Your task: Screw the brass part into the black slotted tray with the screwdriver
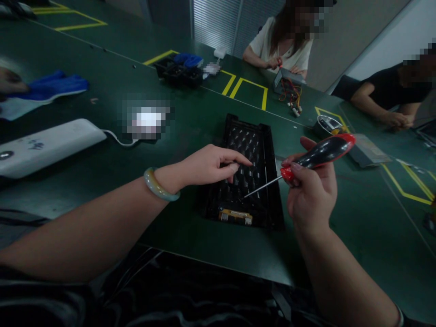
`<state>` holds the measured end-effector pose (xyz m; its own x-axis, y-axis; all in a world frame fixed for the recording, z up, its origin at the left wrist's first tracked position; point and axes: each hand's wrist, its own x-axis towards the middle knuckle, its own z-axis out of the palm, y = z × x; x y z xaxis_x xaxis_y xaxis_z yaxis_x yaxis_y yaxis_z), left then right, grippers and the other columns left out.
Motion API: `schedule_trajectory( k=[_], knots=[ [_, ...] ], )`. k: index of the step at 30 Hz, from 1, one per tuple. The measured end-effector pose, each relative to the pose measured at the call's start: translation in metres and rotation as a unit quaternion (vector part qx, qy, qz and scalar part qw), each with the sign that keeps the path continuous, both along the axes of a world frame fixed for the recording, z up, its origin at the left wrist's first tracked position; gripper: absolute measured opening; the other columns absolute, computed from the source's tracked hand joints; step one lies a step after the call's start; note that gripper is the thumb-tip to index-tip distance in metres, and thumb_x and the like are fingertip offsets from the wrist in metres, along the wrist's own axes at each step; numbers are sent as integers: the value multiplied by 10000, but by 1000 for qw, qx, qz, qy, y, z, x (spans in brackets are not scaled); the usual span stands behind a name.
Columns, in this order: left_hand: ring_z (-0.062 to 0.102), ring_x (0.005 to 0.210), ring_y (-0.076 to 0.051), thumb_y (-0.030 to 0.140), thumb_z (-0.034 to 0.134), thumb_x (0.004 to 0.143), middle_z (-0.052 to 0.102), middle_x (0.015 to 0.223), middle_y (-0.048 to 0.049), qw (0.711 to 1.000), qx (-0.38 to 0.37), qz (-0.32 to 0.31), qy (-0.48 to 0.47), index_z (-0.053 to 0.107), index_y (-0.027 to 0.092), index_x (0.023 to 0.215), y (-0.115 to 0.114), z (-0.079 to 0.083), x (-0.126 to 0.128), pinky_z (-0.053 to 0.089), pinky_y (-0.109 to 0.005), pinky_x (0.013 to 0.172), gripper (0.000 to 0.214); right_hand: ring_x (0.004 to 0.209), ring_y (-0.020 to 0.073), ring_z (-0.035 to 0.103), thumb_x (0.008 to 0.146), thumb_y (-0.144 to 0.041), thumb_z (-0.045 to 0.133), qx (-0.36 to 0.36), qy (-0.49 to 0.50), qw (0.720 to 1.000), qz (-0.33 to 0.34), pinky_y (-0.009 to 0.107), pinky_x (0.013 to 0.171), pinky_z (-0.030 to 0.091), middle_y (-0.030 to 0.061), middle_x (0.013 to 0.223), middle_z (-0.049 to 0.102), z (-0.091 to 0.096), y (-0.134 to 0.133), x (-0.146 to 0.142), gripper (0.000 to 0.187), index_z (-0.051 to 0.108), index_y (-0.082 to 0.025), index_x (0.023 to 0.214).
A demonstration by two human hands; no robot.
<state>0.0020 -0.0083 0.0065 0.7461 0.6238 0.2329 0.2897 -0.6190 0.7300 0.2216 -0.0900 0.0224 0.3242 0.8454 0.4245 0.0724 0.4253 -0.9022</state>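
Observation:
A black rectangular casing [277, 200] lies on the green table in front of me, with rows of small shiny pieces across its face. At its near end sits an orange-brown strip with white connectors [235, 216]. My right hand [311, 188] is closed round the red and black handle of a screwdriver [325, 152]. Its thin metal shaft slants down to the left, and the tip is over the casing's lower part; whether it touches is unclear. Above the casing's left side is my left hand [213, 165], index finger stretched out and thumb apart from it, holding nothing visible.
A white power bank-like device [51, 145] with a cable lies at left, near a blue glove [57, 86]. Behind stands a black tray [179, 72] with blue cloth. Across the table, one person handles a metal box with coloured wires [289, 91]; another person sits at right.

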Motion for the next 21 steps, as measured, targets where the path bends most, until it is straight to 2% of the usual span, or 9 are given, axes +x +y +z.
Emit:
schedule_trajectory(
  k=[4, 9, 12, 17, 21],
  knots=[
    [622, 566, -80, 251, 532, 952, 768, 790, 16, 999, -1, -47, 23, 681, 227, 1289, 0, 0, 0, 413, -176, 552, 369, 627, 122, 536, 713, -172, 658, -23, 32, 999, -21, 261, 571, 409, -32, 716, 644, 0, 8, 8, 372, 647, -203, 1083],
    [708, 814, -125, 211, 559, 942, 782, 877, 4, 993, 16, -120, 17, 677, 244, 1292, -4, 1, 3, 481, -208, 742, 371, 653, 134, 548, 707, -169, 645, 4, 6, 1000, -7, 278, 602, 423, -40, 720, 632, -4, 9, 9, 400, 632, -222, 1103],
    [692, 862, -139, 244, 597, 943, 777, 941, -10, 988, 45, -148, 24, 696, 242, 1262, -7, 4, 6, 471, -236, 817, 334, 672, 142, 567, 723, -153, 634, 46, -14, 999, 16, 294, 625, 444, -33, 745, 639, -4, 5, 6, 406, 629, -231, 1122],
    [642, 829, -158, 435, 692, 908, 754, 900, -21, 984, 71, -155, 56, 753, 245, 1155, -6, 5, 8, 433, -267, 794, 317, 669, 165, 572, 745, -163, 615, 120, -50, 991, 16, 324, 608, 452, -20, 768, 611, 1, -1, -2, 399, 612, -271, 1129],
    [629, 846, -168, 462, 726, 876, 756, 890, -12, 984, 76, -153, 60, 779, 266, 1083, -4, 2, 8, 413, -287, 826, 289, 652, 175, 557, 793, -282, 613, 139, -112, 984, -21, 341, 576, 459, -4, 807, 566, 2, -5, -5, 378, 570, -292, 1167]
  ],
)
